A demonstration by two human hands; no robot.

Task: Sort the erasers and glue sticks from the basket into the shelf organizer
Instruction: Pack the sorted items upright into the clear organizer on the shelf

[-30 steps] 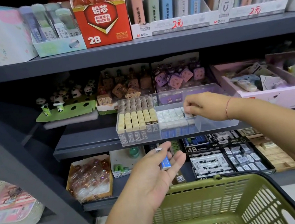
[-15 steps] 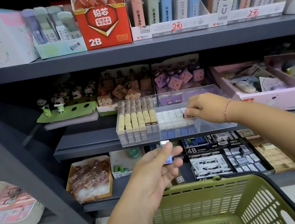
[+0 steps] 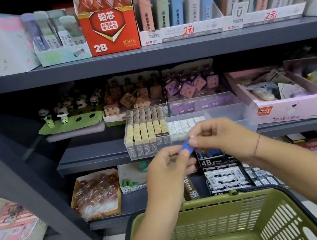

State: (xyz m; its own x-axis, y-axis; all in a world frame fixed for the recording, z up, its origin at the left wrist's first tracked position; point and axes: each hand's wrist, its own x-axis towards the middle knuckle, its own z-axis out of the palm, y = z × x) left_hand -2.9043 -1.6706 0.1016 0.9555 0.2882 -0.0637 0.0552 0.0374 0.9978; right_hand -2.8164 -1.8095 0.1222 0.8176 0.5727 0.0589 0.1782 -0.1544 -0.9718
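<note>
A small blue-sleeved eraser is pinched between my left hand and my right hand, just in front of the clear shelf organizer on the middle shelf. The organizer's left section holds rows of beige 2B erasers. Its middle section holds rows of white erasers, and its right section looks bare. The green basket sits below my arms, most of its inside hidden.
Dark grey shelves carry many display boxes: a red 2B lead box above, panda figures and a pink box on the middle shelf, and 4B eraser boxes on the lower shelf. A pale basket stands at the far left.
My right hand left the organizer's middle section and came down to meet my left hand, which rose with the blue eraser. Both now pinch it.
</note>
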